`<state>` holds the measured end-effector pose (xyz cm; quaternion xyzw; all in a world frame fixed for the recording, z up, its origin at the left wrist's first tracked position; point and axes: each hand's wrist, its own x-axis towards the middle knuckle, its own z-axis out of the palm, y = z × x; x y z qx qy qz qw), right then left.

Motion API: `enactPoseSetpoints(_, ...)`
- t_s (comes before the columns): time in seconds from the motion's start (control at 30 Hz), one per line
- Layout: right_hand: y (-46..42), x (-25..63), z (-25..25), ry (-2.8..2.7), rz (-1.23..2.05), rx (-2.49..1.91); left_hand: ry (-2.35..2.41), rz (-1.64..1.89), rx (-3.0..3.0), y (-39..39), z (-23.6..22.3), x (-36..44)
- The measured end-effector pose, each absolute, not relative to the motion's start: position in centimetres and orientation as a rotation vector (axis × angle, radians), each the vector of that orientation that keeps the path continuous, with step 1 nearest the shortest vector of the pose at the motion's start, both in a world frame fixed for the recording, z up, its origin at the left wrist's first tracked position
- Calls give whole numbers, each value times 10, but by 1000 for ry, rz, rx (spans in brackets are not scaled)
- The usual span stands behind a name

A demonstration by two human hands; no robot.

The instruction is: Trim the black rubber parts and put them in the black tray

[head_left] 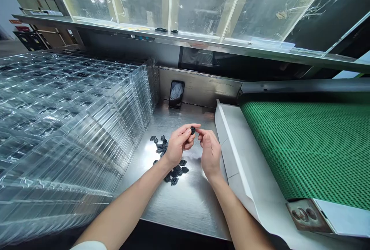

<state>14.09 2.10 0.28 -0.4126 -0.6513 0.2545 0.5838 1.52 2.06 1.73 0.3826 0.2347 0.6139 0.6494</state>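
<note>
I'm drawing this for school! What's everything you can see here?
Trays: many, clear, stacked on the left
Counter: one, steel, below the hands
Loose parts: many, black, on the counter
Phone: one, black, leaning at the back
Belt: one, green, on the right
Sheet: one, white, beside the belt
Windows: several, clear, above the back
Held part: one, black, at the fingertips
Left hand: one, pinching it
Right hand: one, beside it

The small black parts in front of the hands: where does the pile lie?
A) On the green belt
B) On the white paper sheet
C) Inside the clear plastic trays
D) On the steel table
D. The small black parts lie in a loose pile on the stainless steel table, between the stack of clear plastic trays and the green belt.
</note>
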Motion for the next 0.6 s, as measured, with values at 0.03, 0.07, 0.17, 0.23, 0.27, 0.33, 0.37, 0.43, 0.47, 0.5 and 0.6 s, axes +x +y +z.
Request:
enactPoseSetpoints(0.03,21,142,3,-1593,505,-949,537,1404,867,20,19,15)
enactPoseSetpoints(0.07,20,142,3,-1646,437,-937,538,1406,868,20,19,14)
enactPoseSetpoints(0.17,18,139,3,-1722,331,-945,533,1397,875,19,19,15)
enactPoseSetpoints(0.23,19,138,2,-1754,273,-956,533,1395,875,19,18,16)
enactPoseSetpoints(0.27,19,138,1,-1767,239,-960,533,1397,873,19,17,16)
enactPoseSetpoints(0.33,21,139,0,-1788,163,-974,538,1399,872,19,16,16)
enactPoseSetpoints(0.37,22,140,-1,-1796,127,-983,540,1399,874,18,16,16)
enactPoseSetpoints(0.43,23,141,-1,-1805,68,-998,541,1397,874,18,17,16)
enactPoseSetpoints(0.47,23,141,-1,-1805,42,-1001,541,1398,872,18,17,16)
enactPoseSetpoints(0.5,24,142,-1,-1803,20,-1001,539,1398,869,18,17,16)
enactPoseSetpoints(0.6,24,142,-2,-1795,-24,-987,540,1397,858,18,18,15)
